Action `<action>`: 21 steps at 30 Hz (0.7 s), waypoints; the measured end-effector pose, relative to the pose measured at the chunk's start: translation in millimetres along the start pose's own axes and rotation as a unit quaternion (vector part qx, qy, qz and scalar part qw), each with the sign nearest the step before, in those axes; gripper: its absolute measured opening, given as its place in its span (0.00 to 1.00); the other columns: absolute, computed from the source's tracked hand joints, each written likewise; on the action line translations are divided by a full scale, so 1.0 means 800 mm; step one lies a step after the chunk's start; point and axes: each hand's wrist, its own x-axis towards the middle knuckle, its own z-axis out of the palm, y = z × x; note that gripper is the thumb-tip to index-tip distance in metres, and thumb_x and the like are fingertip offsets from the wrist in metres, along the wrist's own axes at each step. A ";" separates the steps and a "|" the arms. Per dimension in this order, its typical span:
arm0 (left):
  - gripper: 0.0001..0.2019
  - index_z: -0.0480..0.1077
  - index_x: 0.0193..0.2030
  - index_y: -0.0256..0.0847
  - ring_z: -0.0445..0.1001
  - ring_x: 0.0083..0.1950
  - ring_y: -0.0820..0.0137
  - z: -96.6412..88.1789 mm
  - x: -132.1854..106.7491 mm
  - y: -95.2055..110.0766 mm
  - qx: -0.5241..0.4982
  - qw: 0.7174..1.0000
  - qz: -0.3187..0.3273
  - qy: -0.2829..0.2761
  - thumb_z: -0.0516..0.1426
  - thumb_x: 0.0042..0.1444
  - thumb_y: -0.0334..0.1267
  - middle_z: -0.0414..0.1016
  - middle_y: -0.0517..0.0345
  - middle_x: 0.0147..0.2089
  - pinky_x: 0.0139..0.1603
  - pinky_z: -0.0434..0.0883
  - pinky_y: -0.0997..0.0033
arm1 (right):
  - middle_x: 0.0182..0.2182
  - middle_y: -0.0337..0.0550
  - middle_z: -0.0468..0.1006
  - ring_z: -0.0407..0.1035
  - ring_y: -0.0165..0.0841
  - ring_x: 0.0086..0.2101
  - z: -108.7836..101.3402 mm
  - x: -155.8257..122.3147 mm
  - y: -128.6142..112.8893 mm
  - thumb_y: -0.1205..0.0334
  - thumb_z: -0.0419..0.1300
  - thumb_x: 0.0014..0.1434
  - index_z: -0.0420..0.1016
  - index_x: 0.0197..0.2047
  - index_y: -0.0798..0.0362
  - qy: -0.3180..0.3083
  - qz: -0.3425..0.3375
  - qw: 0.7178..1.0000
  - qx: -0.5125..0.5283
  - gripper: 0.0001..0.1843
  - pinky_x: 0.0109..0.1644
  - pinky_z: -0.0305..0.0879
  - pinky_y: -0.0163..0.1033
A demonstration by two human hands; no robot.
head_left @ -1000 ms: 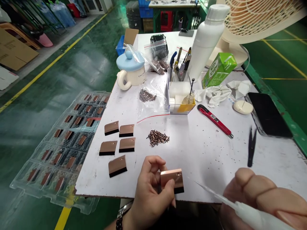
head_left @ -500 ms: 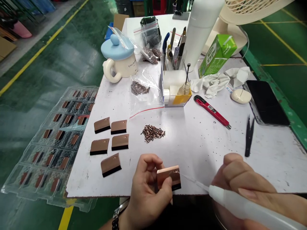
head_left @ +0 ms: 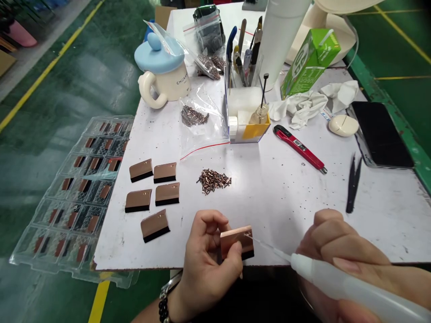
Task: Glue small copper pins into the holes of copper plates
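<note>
My left hand [head_left: 207,258] is closed around a small copper plate [head_left: 235,240] with a black lower edge, held just above the near edge of the white table [head_left: 286,197]. My right hand [head_left: 340,260] grips a white needle-tip dispenser [head_left: 340,285]. Its thin tip touches the plate's upper right corner. Several matching copper plates [head_left: 151,188] lie in rows to the left. A small heap of copper rivets [head_left: 213,179] sits just beyond my left hand.
A clear blister tray [head_left: 77,193] holding copper parts hangs off the table's left side. Further back stand a blue-lidded mug [head_left: 161,72], bags of rivets [head_left: 195,116], a tool holder [head_left: 245,112], a red utility knife [head_left: 299,150], black tweezers [head_left: 353,184], a phone [head_left: 380,132] and a green carton [head_left: 308,60].
My right hand brought the dispenser leftward until its tip reached the plate's corner. My view tilted down slightly. My left hand kept holding the plate.
</note>
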 end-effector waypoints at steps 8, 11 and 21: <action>0.12 0.61 0.40 0.45 0.63 0.17 0.83 0.000 0.001 0.000 0.001 1.000 -0.004 0.001 0.60 0.52 0.30 0.66 0.67 0.30 0.15 0.67 0.85 | 0.13 0.35 0.56 0.56 0.28 0.17 -0.009 0.006 0.004 0.49 0.57 0.60 0.56 0.15 0.52 -0.087 -0.031 0.995 -0.042 0.28 0.26 0.50 0.44; 0.12 0.61 0.40 0.45 0.64 0.17 0.83 0.000 0.001 0.001 0.001 1.000 -0.008 0.003 0.60 0.52 0.31 0.66 0.67 0.30 0.15 0.67 0.85 | 0.13 0.35 0.56 0.55 0.27 0.16 -0.002 0.006 0.001 0.48 0.58 0.60 0.56 0.15 0.53 -0.069 -0.034 0.996 -0.043 0.28 0.25 0.50 0.43; 0.11 0.62 0.40 0.45 0.64 0.17 0.84 0.002 0.000 0.001 -0.004 1.000 0.003 0.003 0.59 0.52 0.29 0.65 0.67 0.30 0.16 0.67 0.86 | 0.12 0.34 0.56 0.53 0.28 0.16 -0.014 -0.004 0.004 0.47 0.61 0.56 0.55 0.15 0.51 -0.052 0.033 0.998 -0.021 0.28 0.28 0.51 0.43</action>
